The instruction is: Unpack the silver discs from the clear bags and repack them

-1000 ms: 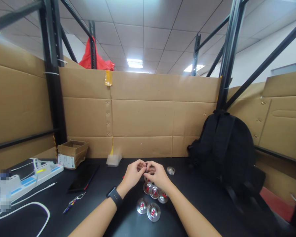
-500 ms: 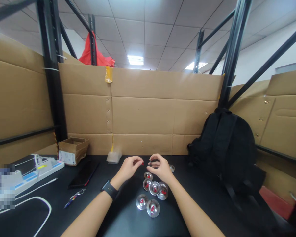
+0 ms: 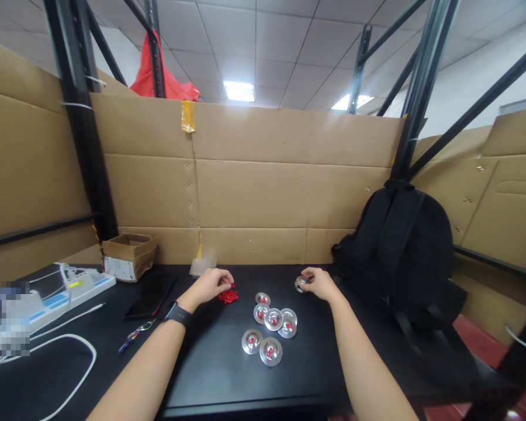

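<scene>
My left hand is closed in a pinch at the edge of a small pile of red loops, a bit of red showing at its fingertips. On the right, my right hand has its fingers closed on a shiny metal finger cymbal low over the table; whether a second disc lies under it is hidden. Between the hands and nearer me lie several finger cymbals, each a round silver disc with a domed middle and red in it. Some overlap. Two of them, one being the front cymbal, sit closest to me.
A black backpack stands at the right. To the left are a cardboard box, a dark phone-like slab, a keychain and a white power strip with cables. Cardboard walls enclose the black table.
My hands have parted from the middle. The left moved left to the red loops, uncovering the pile; the right moved right, to the cymbal there. The view has tilted down slightly.
</scene>
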`<state>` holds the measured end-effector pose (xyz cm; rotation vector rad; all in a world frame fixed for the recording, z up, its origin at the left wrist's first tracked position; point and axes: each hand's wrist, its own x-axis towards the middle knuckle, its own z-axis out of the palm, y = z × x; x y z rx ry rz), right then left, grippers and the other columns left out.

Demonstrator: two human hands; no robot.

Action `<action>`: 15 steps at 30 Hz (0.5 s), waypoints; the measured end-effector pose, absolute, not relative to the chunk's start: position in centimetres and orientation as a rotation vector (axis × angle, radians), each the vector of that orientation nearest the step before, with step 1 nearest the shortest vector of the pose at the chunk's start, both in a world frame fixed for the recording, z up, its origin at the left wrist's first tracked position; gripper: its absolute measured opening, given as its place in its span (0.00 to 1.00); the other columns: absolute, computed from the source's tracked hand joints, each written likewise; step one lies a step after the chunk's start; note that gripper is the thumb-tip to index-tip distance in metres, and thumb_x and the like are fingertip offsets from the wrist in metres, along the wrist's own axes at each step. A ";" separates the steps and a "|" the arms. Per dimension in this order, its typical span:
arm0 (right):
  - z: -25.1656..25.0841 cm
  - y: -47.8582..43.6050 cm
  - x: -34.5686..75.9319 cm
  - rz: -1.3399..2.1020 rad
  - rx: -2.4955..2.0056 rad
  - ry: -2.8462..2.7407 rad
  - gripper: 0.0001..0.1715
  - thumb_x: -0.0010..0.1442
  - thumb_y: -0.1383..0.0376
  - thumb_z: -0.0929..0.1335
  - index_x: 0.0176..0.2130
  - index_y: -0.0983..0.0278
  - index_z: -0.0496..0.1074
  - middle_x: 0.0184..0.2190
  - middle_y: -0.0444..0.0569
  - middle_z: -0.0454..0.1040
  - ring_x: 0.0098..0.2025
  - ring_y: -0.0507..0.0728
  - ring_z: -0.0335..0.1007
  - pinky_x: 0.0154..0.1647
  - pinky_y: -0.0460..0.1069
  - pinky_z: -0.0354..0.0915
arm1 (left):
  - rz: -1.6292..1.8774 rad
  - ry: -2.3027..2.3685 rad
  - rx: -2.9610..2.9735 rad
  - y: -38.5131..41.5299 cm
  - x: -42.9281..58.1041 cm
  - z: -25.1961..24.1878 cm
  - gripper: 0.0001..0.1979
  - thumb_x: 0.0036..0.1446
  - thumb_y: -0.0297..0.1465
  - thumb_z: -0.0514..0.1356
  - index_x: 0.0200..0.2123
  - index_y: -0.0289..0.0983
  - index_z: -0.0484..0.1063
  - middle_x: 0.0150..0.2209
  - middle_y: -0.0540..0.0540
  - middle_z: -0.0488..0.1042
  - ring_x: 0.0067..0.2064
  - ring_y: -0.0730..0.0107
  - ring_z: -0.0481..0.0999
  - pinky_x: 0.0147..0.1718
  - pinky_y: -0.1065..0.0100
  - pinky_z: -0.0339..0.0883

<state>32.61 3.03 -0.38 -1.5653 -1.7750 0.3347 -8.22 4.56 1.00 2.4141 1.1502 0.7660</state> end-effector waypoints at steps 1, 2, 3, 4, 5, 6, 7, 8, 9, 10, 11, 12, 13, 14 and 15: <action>-0.6 3.1 32.7 0.356 -1.574 -1.778 0.23 0.40 0.68 0.78 0.40 0.64 0.79 0.38 0.52 0.82 0.39 0.60 0.79 0.43 0.50 0.69 | 0.747 1.141 2.407 4.6 -8.3 0.9 0.10 0.55 0.36 0.62 0.36 0.36 0.78 0.33 0.46 0.81 0.35 0.66 0.79 0.37 0.70 0.69; -0.8 3.2 32.7 0.372 -1.580 -1.783 0.24 0.39 0.68 0.78 0.40 0.64 0.79 0.38 0.52 0.82 0.39 0.60 0.79 0.44 0.50 0.69 | 0.728 1.136 2.408 4.7 -8.3 0.9 0.10 0.54 0.36 0.63 0.36 0.36 0.78 0.32 0.46 0.81 0.35 0.66 0.79 0.37 0.70 0.69; -1.0 3.3 32.7 0.378 -1.585 -1.788 0.25 0.39 0.68 0.78 0.40 0.64 0.79 0.38 0.52 0.82 0.39 0.60 0.79 0.44 0.50 0.69 | 0.709 1.134 2.418 4.7 -8.4 0.8 0.09 0.53 0.35 0.64 0.36 0.36 0.78 0.32 0.46 0.81 0.34 0.67 0.79 0.37 0.70 0.69; -1.1 3.4 32.7 0.375 -1.590 -1.794 0.25 0.39 0.68 0.79 0.41 0.63 0.79 0.38 0.52 0.82 0.40 0.60 0.79 0.44 0.50 0.69 | 0.693 1.136 2.432 4.7 -8.4 0.8 0.09 0.52 0.34 0.64 0.36 0.36 0.78 0.32 0.46 0.81 0.34 0.67 0.79 0.37 0.70 0.69; -1.3 3.5 32.7 0.367 -1.595 -1.798 0.25 0.39 0.67 0.79 0.41 0.63 0.79 0.38 0.52 0.82 0.40 0.60 0.79 0.44 0.50 0.68 | 0.679 1.139 2.447 4.8 -8.4 0.8 0.09 0.51 0.34 0.64 0.35 0.37 0.79 0.32 0.47 0.81 0.35 0.67 0.79 0.37 0.71 0.69; -1.4 3.5 32.8 0.358 -1.600 -1.804 0.24 0.40 0.67 0.79 0.41 0.63 0.79 0.38 0.52 0.82 0.41 0.60 0.79 0.44 0.51 0.68 | 0.665 1.142 2.460 4.8 -8.4 0.8 0.08 0.51 0.33 0.64 0.35 0.37 0.79 0.32 0.47 0.81 0.35 0.68 0.79 0.37 0.71 0.68; -1.5 3.6 32.8 0.349 -1.606 -1.814 0.24 0.41 0.66 0.79 0.41 0.63 0.80 0.38 0.52 0.82 0.41 0.61 0.78 0.45 0.51 0.68 | 0.651 1.146 2.470 4.7 -8.4 0.8 0.08 0.50 0.32 0.64 0.35 0.37 0.79 0.32 0.47 0.81 0.35 0.68 0.78 0.37 0.72 0.68; -1.5 3.6 32.9 0.343 -1.613 -1.825 0.23 0.41 0.66 0.78 0.41 0.63 0.80 0.39 0.52 0.82 0.41 0.61 0.78 0.45 0.51 0.68 | 0.638 1.151 2.478 4.7 -8.4 0.9 0.08 0.49 0.31 0.64 0.35 0.37 0.80 0.32 0.47 0.81 0.35 0.68 0.78 0.37 0.72 0.68; -1.5 3.6 32.9 0.340 -1.618 -1.837 0.23 0.41 0.66 0.78 0.41 0.63 0.80 0.39 0.52 0.82 0.40 0.61 0.78 0.45 0.51 0.68 | 0.626 1.156 2.484 4.6 -8.3 0.9 0.08 0.49 0.30 0.64 0.35 0.37 0.80 0.33 0.47 0.81 0.35 0.68 0.78 0.37 0.72 0.67; -1.4 3.6 32.9 0.337 -1.623 -1.847 0.23 0.41 0.66 0.78 0.41 0.63 0.80 0.39 0.53 0.82 0.40 0.61 0.78 0.45 0.52 0.68 | 0.616 1.159 2.489 4.5 -8.3 1.0 0.09 0.48 0.30 0.64 0.35 0.38 0.80 0.33 0.48 0.81 0.36 0.68 0.78 0.37 0.72 0.67; -1.3 3.6 32.8 0.330 -1.627 -1.850 0.23 0.41 0.67 0.78 0.41 0.63 0.80 0.39 0.53 0.82 0.41 0.62 0.77 0.45 0.52 0.68 | 0.609 1.159 2.493 4.3 -8.3 1.1 0.09 0.48 0.29 0.64 0.35 0.38 0.80 0.33 0.48 0.81 0.36 0.68 0.78 0.37 0.72 0.67; -1.2 3.5 32.5 0.316 -1.624 -1.850 0.23 0.42 0.67 0.78 0.41 0.63 0.80 0.40 0.53 0.81 0.42 0.62 0.77 0.46 0.52 0.68 | 0.605 1.154 2.496 4.2 -8.2 1.3 0.09 0.48 0.30 0.64 0.36 0.38 0.80 0.33 0.48 0.81 0.36 0.68 0.78 0.37 0.72 0.67; -1.0 3.4 32.1 0.301 -1.600 -1.853 0.22 0.43 0.67 0.77 0.42 0.63 0.80 0.42 0.53 0.81 0.43 0.62 0.76 0.47 0.52 0.67 | 0.605 1.147 2.496 4.1 -8.2 1.4 0.10 0.48 0.30 0.64 0.36 0.38 0.80 0.34 0.48 0.81 0.36 0.68 0.78 0.37 0.72 0.67; -0.8 3.2 31.4 0.293 -1.559 -1.868 0.21 0.46 0.67 0.76 0.43 0.62 0.80 0.44 0.53 0.80 0.45 0.61 0.76 0.49 0.52 0.67 | 0.609 1.137 2.493 3.9 -8.2 1.5 0.10 0.49 0.31 0.64 0.36 0.38 0.80 0.34 0.48 0.81 0.36 0.67 0.78 0.38 0.72 0.67; -0.6 3.0 30.4 0.287 -1.483 -1.900 0.19 0.50 0.67 0.74 0.44 0.62 0.80 0.46 0.53 0.79 0.46 0.61 0.75 0.50 0.52 0.67 | 0.615 1.128 2.490 3.8 -8.2 1.6 0.10 0.50 0.32 0.64 0.37 0.38 0.80 0.34 0.48 0.81 0.36 0.67 0.78 0.38 0.72 0.68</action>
